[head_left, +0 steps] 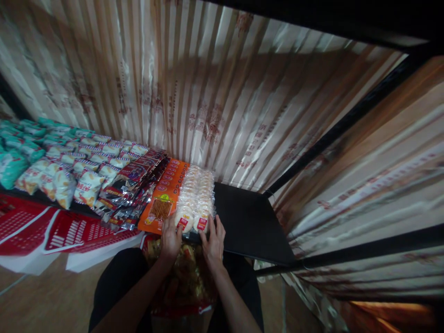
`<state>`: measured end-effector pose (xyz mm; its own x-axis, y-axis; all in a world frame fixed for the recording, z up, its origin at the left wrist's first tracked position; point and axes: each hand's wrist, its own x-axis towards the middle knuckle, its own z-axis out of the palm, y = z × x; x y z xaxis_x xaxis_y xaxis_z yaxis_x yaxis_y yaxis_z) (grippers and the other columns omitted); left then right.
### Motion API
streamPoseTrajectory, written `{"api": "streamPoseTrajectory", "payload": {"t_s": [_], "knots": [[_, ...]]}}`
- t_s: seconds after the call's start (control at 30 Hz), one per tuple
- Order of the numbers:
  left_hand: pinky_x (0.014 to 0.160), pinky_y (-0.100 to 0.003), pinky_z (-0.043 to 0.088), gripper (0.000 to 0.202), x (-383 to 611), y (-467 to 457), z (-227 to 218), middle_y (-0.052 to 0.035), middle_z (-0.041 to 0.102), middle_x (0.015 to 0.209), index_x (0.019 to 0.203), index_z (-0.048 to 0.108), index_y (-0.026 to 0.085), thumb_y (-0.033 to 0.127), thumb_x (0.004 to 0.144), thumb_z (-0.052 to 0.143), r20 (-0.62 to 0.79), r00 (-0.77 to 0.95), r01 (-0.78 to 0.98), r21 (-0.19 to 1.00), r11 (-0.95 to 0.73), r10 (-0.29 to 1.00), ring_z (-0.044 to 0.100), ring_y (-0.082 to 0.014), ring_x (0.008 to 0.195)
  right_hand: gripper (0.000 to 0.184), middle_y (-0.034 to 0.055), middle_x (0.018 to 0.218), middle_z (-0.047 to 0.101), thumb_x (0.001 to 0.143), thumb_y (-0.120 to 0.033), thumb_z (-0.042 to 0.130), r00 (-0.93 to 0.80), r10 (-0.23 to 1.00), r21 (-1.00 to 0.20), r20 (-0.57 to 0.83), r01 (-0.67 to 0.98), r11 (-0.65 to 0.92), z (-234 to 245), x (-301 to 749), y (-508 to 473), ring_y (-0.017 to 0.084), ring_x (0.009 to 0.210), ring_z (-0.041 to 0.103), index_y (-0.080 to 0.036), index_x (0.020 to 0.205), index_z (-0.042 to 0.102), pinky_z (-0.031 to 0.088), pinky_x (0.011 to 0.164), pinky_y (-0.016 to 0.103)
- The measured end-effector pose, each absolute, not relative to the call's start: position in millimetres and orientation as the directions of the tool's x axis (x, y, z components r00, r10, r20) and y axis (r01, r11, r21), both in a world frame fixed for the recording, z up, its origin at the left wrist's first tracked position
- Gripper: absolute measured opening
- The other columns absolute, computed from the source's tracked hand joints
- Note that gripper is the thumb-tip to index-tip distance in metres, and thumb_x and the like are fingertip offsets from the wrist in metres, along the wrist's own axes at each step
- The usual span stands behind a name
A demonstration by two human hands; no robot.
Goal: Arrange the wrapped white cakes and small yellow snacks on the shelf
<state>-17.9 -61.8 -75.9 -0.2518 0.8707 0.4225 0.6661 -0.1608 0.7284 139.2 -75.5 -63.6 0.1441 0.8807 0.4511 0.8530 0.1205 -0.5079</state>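
Along the front edge of the black shelf (250,213), I have both hands at the near end of two rows of white cracker packets (196,189); the left hand (170,239) sits at their near left corner, beside the orange pack (168,185); the right hand (214,240) sits at their near right corner. From where I watch, the right hand looks loosely spread, thumb and fingers apart at the packets' edge, not wrapped round anything; the left fingers are too blurred for me to tell whether they pinch a packet. My worry is the slick plastic; an uneven push could skew the rows or tip the front packets off the edge, onto the clear bag (189,277) between the knees. Pressing too hard from both sides might crush the crackers, which I would judge brittle; a leftward shove could buckle the orange pack against the dark packets (133,178). As for position, the rows lie between the hands and run back towards the curtain (208,101); only their front end is within the fingers' reach.
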Motion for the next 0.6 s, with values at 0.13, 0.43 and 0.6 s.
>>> {"api": "streamPoseTrajectory", "payload": {"t_s": [0.13, 0.43, 0.6], "knots": [[0.095, -0.045, 0.041, 0.039, -15, -62, -77, -0.0134, 0.056, 0.116, 0.122, 0.046, 0.014, 0.029, 0.087, 0.040, 0.430, -0.264, 0.659, 0.734, -0.164, 0.863, 0.050, -0.0259, 0.110, 0.056, 0.0108, 0.146, 0.028, 0.085, -0.037, 0.045, 0.111, 0.909, -0.520, 0.403, 0.845, 0.127, -67, 142, -68, 0.027, 0.130, 0.029, -0.022, 0.137, 0.035, 0.035, 0.100, 0.045], [0.094, -0.044, 0.042, 0.036, -10, -56, -78, -0.0138, 0.057, 0.111, 0.119, 0.048, 0.014, 0.026, 0.086, 0.037, 0.426, -0.296, 0.652, 0.744, -0.145, 0.855, 0.051, -0.0253, 0.108, 0.065, 0.0119, 0.142, 0.037, 0.085, -0.038, 0.045, 0.144, 0.917, -0.588, 0.372, 0.801, 0.112, -75, 147, -63, 0.024, 0.129, 0.036, -0.016, 0.142, 0.024, 0.035, 0.102, 0.041], [0.093, -0.045, 0.041, 0.036, -5, -58, -75, -0.0143, 0.055, 0.111, 0.119, 0.046, 0.013, 0.028, 0.087, 0.037, 0.452, -0.332, 0.667, 0.733, -0.133, 0.828, 0.049, -0.0259, 0.106, 0.064, 0.0126, 0.143, 0.037, 0.086, -0.040, 0.043, 0.157, 0.913, -0.553, 0.377, 0.828, 0.085, -78, 146, -63, 0.024, 0.128, 0.038, -0.014, 0.142, 0.024, 0.035, 0.102, 0.040]]}}
